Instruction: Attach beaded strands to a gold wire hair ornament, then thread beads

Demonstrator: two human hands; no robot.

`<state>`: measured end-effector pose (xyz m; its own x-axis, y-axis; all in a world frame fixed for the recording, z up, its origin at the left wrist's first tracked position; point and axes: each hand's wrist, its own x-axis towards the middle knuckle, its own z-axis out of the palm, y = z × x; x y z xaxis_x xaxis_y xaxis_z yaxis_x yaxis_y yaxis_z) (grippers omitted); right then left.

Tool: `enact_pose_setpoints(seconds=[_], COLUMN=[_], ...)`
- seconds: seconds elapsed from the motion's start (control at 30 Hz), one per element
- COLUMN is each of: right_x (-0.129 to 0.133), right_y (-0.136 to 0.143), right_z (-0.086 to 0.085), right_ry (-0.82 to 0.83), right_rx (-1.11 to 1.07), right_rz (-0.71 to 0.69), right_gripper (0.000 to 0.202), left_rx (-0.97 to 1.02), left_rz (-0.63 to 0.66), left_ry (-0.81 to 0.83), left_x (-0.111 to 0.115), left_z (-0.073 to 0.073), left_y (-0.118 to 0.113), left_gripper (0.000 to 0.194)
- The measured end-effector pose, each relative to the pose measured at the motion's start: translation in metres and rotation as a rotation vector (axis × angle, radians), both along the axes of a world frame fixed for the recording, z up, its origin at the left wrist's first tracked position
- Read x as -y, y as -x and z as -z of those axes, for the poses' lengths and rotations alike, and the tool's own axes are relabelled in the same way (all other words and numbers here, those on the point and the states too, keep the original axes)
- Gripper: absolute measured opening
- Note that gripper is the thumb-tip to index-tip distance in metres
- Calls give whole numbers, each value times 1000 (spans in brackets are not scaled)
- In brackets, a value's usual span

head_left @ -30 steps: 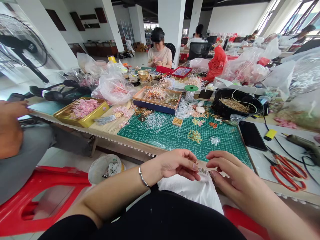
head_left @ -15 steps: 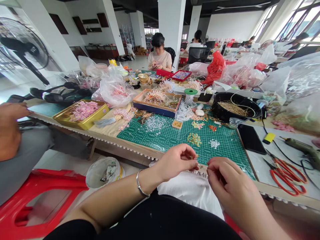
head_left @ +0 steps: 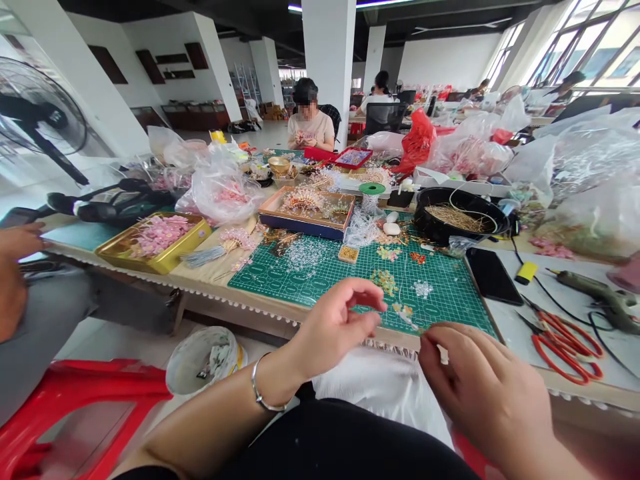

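My left hand [head_left: 345, 323], with a silver bangle at the wrist, is held over the table's front edge. Its thumb and fingers are apart with nothing between them. To its right, my right hand [head_left: 465, 360] pinches the end of a small beaded sprig [head_left: 404, 313] with pale yellow and orange pieces, which points up and left over the green cutting mat [head_left: 320, 287]. Just beyond the sprig lie a pile of yellow-green beads [head_left: 384, 281] and a cluster of clear beads [head_left: 423, 289].
A phone [head_left: 493, 275], red-handled scissors [head_left: 567, 347] and a glue gun [head_left: 595, 290] lie at the right. Farther back are a black bowl [head_left: 435, 233], a blue-sided tray [head_left: 300, 225] and a gold tin [head_left: 165, 263]. A person's arm [head_left: 13, 280] shows at far left.
My left hand has come away from the small beaded piece and opened. The sprig now shows at my right fingertips. The whole view has shifted slightly.
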<state>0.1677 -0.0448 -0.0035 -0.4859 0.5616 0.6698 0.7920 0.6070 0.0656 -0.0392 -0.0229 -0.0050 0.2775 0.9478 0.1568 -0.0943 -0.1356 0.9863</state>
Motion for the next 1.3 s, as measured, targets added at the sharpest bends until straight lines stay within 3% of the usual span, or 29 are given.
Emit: enact_pose_setpoints(seconds=[0.07, 0.13, 0.2, 0.3, 0.4, 0.47, 0.63, 0.8, 1.03, 1.17, 1.3], right_x=[-1, -1, 0, 2, 4, 6, 10, 9, 4, 4, 4], right_y=[-3, -6, -8, -8, -5, -2, 6, 12, 15, 13, 12], right_z=[-1, -2, -1, 0, 1, 2, 3, 3, 7, 9, 11], right_ry=[-68, -101, -116, -76, 97, 308, 918, 1288, 1384, 1354, 1338], right_rx=[54, 101, 138, 102, -105, -297, -791, -1093, -1366, -1332, -1174], right_rz=[-48, -93, -123, -120, -106, -89, -2, -93, -172, -235, -191], right_gripper=[10, 17, 21, 18, 6, 3, 18, 28, 28, 25, 23], left_rx=[55, 62, 74, 125, 186, 241, 368, 420, 419, 390, 336], left_rz=[77, 245, 365, 356, 266, 242, 225, 194, 160, 125, 136], left_ry=[259, 498, 602, 526, 457, 456, 533, 549, 463, 451, 425], left_x=[-4, -8, -10, -8, -2, 2, 4, 4, 5, 5, 5], left_z=[-1, -2, -4, -6, -7, -8, -6, -2, -1, -1, 1], left_y=[0, -1, -4, -10, -14, -15, -16, -17, -19, -19, -18], left_gripper=[36, 58, 59, 35, 24, 22, 20, 16, 14, 14, 16])
